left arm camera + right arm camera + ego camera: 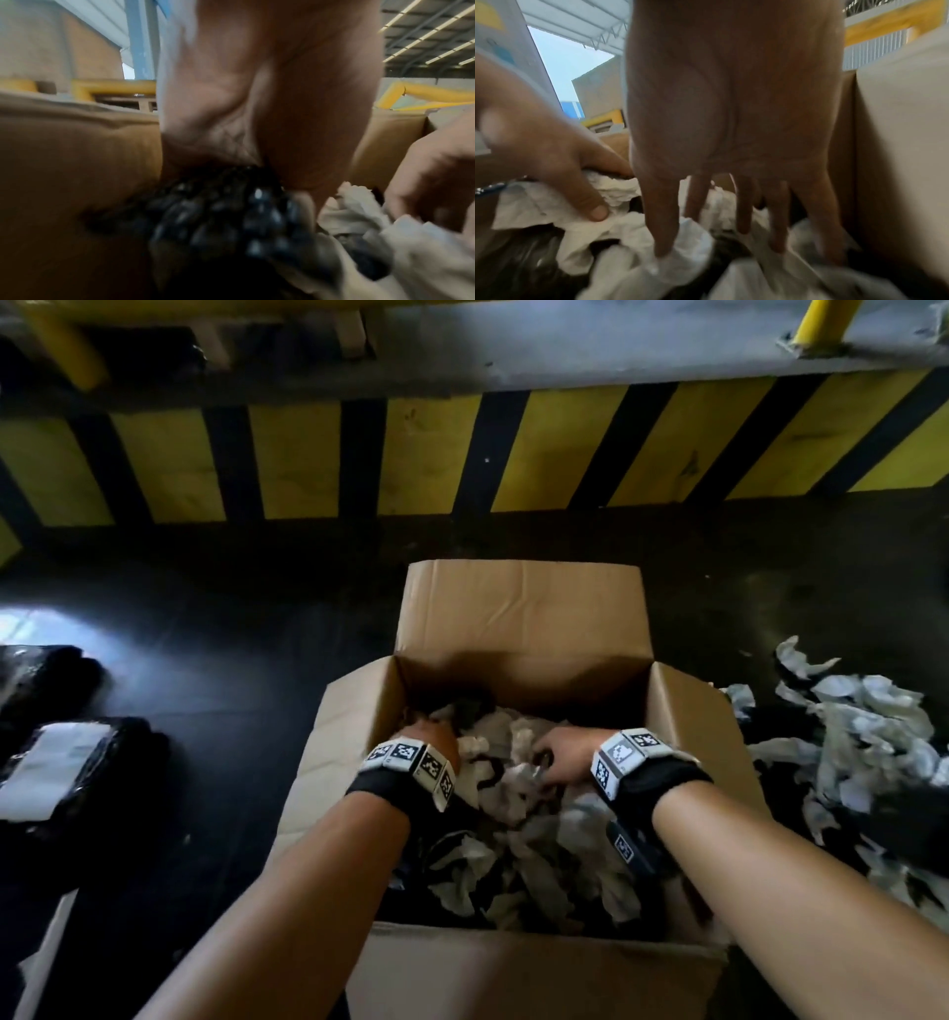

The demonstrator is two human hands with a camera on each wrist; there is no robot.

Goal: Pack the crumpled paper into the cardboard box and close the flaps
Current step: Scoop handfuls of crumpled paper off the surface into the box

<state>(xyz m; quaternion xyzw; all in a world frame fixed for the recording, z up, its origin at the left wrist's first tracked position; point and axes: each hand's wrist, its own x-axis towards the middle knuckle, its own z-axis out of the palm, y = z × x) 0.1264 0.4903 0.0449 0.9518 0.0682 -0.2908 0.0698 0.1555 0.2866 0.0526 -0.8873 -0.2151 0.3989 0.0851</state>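
An open cardboard box (518, 608) stands on the dark floor with all its flaps folded outward. Crumpled whitish paper (518, 819) fills it, mixed with dark material. Both hands are down inside. My left hand (431, 734) is at the far left corner. There its thumb and fingers (595, 211) pinch a wad of paper (613, 188), and black bubbled plastic (218, 213) sits under its palm. My right hand (560, 755) is near the middle. Its fingers (741, 213) are straight and spread, pressing down into the paper (680, 243).
A loose pile of crumpled paper (852, 726) lies on the floor right of the box. Black wrapped parcels (77, 762) sit at the left. A yellow-and-black striped barrier (436, 454) runs behind the box.
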